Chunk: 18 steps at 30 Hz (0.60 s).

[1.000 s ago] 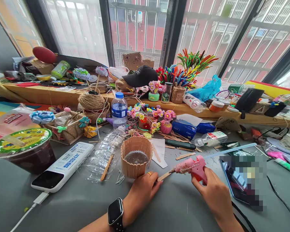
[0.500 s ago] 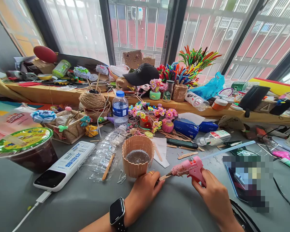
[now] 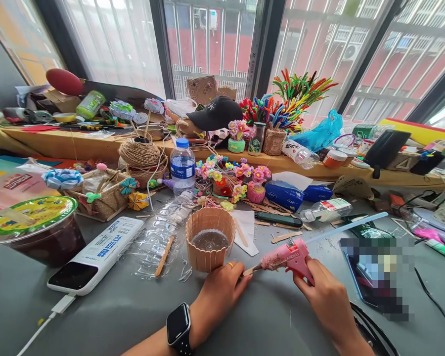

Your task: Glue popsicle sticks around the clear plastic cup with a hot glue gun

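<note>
Grey tbl [image 3: 270,316] gap btwn hands [image 3: 222,287]

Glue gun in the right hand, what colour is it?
The glue gun is mostly pink; the head view shows it best.

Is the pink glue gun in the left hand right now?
No, the right hand holds the pink glue gun, while the left hand pinches a wooden stick.

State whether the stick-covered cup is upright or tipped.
Upright: the stick-covered cup stands on the table, its open rim facing up.
</note>
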Each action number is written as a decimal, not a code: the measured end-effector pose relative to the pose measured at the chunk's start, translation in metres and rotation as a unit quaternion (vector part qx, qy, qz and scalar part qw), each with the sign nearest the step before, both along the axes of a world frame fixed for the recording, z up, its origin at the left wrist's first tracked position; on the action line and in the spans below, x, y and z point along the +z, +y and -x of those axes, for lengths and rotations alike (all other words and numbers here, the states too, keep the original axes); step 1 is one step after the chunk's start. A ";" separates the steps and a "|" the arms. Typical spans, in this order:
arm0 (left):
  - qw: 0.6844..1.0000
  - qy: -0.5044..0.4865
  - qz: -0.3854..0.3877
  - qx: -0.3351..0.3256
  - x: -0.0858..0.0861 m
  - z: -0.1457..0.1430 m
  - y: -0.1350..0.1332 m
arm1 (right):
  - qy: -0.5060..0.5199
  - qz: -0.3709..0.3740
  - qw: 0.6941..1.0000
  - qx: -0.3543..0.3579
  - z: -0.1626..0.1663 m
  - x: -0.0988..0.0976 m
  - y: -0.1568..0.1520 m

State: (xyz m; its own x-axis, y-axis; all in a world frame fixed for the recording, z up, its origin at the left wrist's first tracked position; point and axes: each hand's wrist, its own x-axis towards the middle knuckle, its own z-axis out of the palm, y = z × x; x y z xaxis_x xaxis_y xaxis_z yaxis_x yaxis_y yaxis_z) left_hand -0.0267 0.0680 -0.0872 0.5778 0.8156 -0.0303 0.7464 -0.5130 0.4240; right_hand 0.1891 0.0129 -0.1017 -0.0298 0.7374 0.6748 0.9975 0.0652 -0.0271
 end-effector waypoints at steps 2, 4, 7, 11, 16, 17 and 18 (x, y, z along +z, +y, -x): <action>1.000 0.004 0.002 0.001 0.001 0.000 0.000 | 0.003 0.005 1.000 0.002 0.000 0.001 0.000; 1.000 0.007 0.005 0.000 0.002 0.000 -0.001 | 0.005 0.004 1.000 0.003 0.000 0.001 0.000; 1.000 0.009 0.009 0.000 0.004 -0.001 -0.001 | -0.001 0.000 1.000 0.005 0.000 0.001 0.000; 1.000 0.006 0.010 -0.002 0.003 -0.001 0.000 | -0.003 0.000 1.000 0.008 -0.001 0.001 -0.001; 1.000 -0.004 0.009 -0.007 0.000 0.000 0.002 | 0.003 0.000 1.000 0.016 -0.001 0.002 -0.002; 1.000 -0.006 0.007 -0.008 0.000 0.000 0.002 | 0.004 -0.001 1.000 0.017 -0.001 0.002 -0.002; 1.000 -0.007 0.005 -0.007 -0.001 0.000 0.002 | 0.004 0.000 1.000 0.018 -0.001 0.003 -0.002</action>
State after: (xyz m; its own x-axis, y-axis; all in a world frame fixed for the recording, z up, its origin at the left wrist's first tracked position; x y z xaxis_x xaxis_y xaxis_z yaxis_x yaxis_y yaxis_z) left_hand -0.0268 0.0697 -0.0885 0.5893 0.8074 -0.0299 0.7333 -0.5190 0.4392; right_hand 0.1896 0.0111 -0.0991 -0.0498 0.7356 0.6756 0.9943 0.1005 -0.0360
